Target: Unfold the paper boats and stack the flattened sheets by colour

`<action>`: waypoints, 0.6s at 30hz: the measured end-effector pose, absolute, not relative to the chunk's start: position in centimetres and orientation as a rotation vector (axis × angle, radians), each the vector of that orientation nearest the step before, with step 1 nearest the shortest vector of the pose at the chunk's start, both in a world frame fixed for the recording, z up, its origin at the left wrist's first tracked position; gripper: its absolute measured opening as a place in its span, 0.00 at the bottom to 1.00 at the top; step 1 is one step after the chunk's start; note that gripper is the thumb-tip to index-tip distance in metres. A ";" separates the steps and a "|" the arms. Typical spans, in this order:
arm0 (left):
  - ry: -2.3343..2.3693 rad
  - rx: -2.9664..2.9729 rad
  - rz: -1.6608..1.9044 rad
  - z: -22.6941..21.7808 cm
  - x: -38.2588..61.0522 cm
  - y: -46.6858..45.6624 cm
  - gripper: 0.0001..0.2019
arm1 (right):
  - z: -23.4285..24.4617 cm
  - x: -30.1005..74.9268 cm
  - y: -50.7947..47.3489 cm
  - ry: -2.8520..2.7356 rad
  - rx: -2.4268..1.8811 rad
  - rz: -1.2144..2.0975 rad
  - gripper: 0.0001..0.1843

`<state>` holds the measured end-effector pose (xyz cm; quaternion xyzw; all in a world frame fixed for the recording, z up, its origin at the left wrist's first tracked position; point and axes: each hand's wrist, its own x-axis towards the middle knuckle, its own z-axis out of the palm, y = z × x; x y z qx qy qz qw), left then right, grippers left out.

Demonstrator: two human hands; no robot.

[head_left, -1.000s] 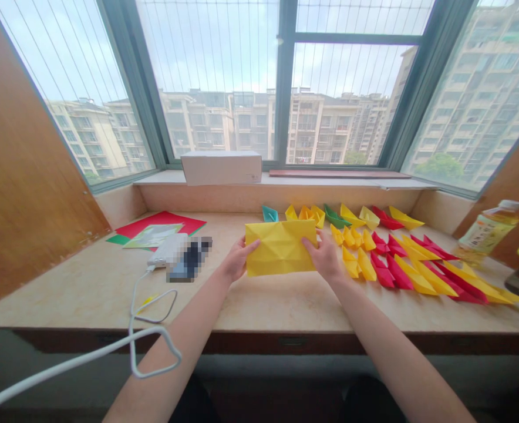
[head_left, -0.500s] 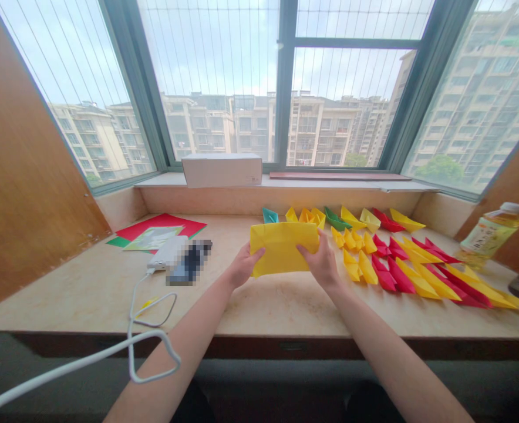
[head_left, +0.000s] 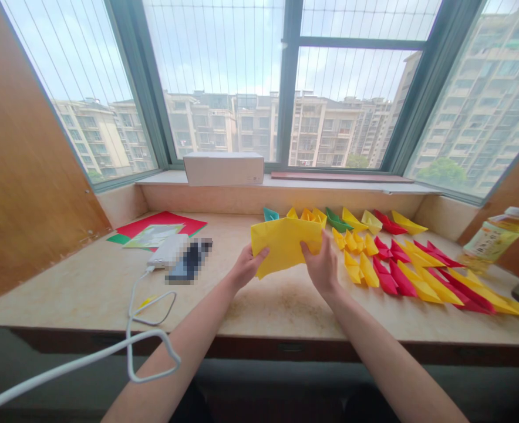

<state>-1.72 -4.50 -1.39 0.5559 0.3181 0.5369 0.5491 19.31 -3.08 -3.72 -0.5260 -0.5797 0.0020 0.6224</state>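
Fingers (head_left: 262, 255) hold yellow paper (head_left: 283, 244) at both ends.

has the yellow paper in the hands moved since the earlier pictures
Yes, slightly to the right: judged against the green paper boat, the right edge of the yellow paper is now closer to the boat's left end.
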 end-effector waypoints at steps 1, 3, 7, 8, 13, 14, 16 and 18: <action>0.754 1.309 1.274 -1.5 -1.7 -4.4 0.20 | -3.7 19.3 -3.1 -1.326 -1.190 0.022 0.31; 0.762 1.278 1.316 -1.7 -1.8 -3.9 0.19 | -3.6 19.2 -3.3 -1.320 -1.143 0.086 0.31; 0.748 1.128 1.447 -1.8 -2.0 -2.9 0.20 | -2.7 18.9 -3.9 -1.270 -0.945 0.394 0.37; 0.725 1.086 1.467 -1.8 -2.1 -2.7 0.20 | -2.4 18.8 -3.9 -1.249 -0.881 0.510 0.39; 0.578 0.983 1.466 -1.5 -2.1 -2.9 0.24 | -1.8 18.2 -4.1 -1.225 -0.686 1.067 0.33; 0.553 0.996 1.443 -1.6 -2.0 -3.1 0.24 | -1.9 18.0 -4.2 -1.250 -0.670 1.124 0.31; 0.521 1.050 1.363 -1.8 -1.7 -3.4 0.24 | -2.2 17.7 -4.2 -1.293 -0.660 1.160 0.29; 0.529 1.108 1.257 -1.9 -1.6 -3.7 0.24 | -2.4 17.5 -4.2 -1.281 -0.703 1.145 0.29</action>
